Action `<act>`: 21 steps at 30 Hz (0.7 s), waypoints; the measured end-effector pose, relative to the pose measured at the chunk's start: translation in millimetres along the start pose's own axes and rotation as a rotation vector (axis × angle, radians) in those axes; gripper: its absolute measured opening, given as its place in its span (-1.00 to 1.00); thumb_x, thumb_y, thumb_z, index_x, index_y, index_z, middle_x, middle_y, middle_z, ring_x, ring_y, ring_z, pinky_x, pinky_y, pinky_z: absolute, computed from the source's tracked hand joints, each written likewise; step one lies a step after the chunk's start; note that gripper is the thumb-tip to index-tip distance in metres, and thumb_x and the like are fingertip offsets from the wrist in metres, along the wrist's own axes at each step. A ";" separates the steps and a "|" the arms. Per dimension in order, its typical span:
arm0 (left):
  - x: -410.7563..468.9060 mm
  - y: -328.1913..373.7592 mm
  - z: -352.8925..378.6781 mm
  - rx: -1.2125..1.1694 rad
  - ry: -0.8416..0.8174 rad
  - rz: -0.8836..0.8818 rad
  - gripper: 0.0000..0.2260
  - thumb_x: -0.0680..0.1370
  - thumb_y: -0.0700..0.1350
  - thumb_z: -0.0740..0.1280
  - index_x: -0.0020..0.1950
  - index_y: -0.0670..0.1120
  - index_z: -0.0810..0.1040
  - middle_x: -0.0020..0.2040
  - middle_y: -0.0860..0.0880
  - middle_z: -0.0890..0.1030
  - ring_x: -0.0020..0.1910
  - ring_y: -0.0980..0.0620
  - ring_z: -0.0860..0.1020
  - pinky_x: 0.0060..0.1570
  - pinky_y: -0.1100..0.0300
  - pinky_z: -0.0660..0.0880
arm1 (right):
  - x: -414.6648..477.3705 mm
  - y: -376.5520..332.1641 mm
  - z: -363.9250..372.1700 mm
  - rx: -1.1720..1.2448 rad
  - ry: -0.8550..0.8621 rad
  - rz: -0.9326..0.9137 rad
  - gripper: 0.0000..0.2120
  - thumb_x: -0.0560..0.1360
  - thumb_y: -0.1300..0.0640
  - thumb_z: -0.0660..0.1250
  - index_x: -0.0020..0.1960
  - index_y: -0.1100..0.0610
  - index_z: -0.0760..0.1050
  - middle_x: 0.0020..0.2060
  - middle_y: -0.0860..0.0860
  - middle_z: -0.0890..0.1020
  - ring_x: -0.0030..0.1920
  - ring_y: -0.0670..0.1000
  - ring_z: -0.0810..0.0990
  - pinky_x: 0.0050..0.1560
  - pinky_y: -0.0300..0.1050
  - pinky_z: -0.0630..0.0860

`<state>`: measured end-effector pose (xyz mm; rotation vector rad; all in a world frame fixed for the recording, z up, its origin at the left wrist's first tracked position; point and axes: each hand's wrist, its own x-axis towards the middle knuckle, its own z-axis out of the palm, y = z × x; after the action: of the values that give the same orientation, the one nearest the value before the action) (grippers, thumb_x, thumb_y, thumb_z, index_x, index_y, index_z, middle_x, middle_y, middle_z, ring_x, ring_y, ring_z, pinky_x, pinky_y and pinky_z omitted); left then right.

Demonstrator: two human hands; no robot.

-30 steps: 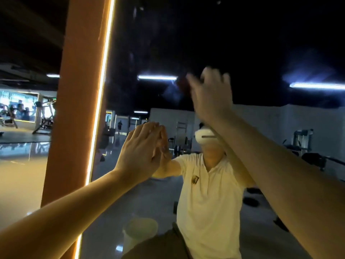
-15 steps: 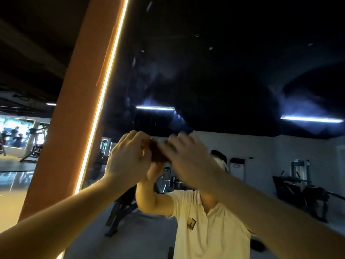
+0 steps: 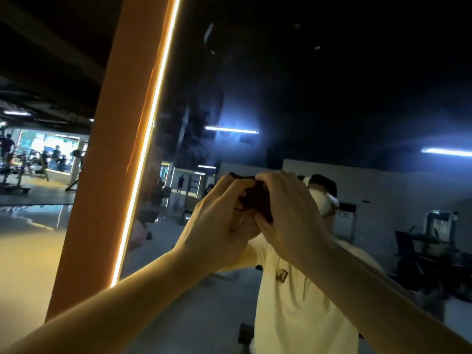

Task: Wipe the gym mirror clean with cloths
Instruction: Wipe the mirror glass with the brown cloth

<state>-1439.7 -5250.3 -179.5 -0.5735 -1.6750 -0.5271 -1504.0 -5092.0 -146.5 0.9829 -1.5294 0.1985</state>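
Observation:
The gym mirror [image 3: 319, 85] fills the right of the head view, with hazy smears on the glass above my hands. A small dark cloth [image 3: 255, 198] is bunched between both hands, held up in front of the mirror near its middle. My left hand [image 3: 219, 223] grips the cloth from the left with fingers curled into it. My right hand [image 3: 288, 215] closes over it from the right and top. Most of the cloth is hidden by my fingers. Whether the cloth touches the glass I cannot tell.
An orange pillar [image 3: 112, 162] with a bright light strip [image 3: 145, 149] borders the mirror's left edge. Beyond it, at far left, the gym floor has exercise machines [image 3: 23, 164] and people. The mirror reflects a person in a white shirt and gym equipment at right.
My right hand came down from high on the glass and met the left hand. Both hands now clasp the dark cloth together. The view has tilted upward.

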 end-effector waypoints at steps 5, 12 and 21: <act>14.3 8.3 4.4 0.062 -0.021 -0.119 -0.60 0.54 0.10 0.37 0.30 -0.07 0.60 0.14 0.06 0.49 0.01 0.09 0.53 0.01 0.28 0.52 | 22.4 19.1 -29.5 0.010 -0.258 -0.165 -0.41 0.51 -0.27 0.14 0.34 0.13 0.38 0.08 0.09 0.62 0.03 0.11 0.62 0.10 0.10 0.62; 19.0 12.5 8.5 0.304 -0.149 -0.116 -0.56 0.50 0.08 0.43 0.30 -0.05 0.46 0.13 -0.08 0.47 -0.03 0.00 0.50 -0.14 0.11 0.61 | 47.9 41.3 -58.4 -0.126 -0.446 -0.377 -0.39 0.40 -0.20 0.52 0.31 0.11 0.53 0.16 0.07 0.65 0.12 0.11 0.64 0.16 0.07 0.57; 95.7 1.9 -17.0 0.356 -0.105 -0.238 -0.71 0.46 -0.09 0.49 0.14 -0.13 0.59 0.15 -0.12 0.50 0.07 -0.08 0.51 -0.06 0.05 0.61 | 100.3 85.7 -91.8 -0.103 -0.374 -0.196 -0.59 0.55 -0.01 0.35 0.35 0.11 0.52 0.29 0.12 0.57 0.30 0.15 0.49 0.40 0.14 0.33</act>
<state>-1439.9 -5251.5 -82.3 -0.1452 -1.8956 -0.3580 -1483.1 -5026.5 -1.2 1.1231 -1.7466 -0.2137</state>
